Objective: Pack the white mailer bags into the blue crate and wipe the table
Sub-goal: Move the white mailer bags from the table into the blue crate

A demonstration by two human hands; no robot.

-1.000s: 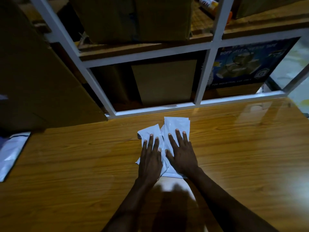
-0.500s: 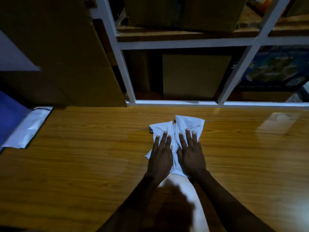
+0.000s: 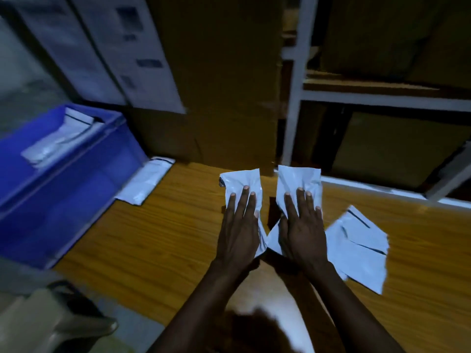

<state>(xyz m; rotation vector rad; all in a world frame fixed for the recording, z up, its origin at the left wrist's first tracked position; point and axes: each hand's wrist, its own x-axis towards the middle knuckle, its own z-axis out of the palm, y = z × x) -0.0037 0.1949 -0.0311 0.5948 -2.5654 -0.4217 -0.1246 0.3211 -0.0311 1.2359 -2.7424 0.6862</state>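
Mailer bags slid apart, left hand and right hand flat atop, blue crate leftward

Left hand lies flat, fingers straight, on one crumpled mailer bag, right hand likewise on a second bag, both on the counter; loose mailers lie just right, a flat mailer beside the blue crate holding packed mailers.

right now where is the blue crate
In the head view the blue crate stands at the far left, by the table's left end, left of the left hand. A white mailer bag on the table corner lies beside it.
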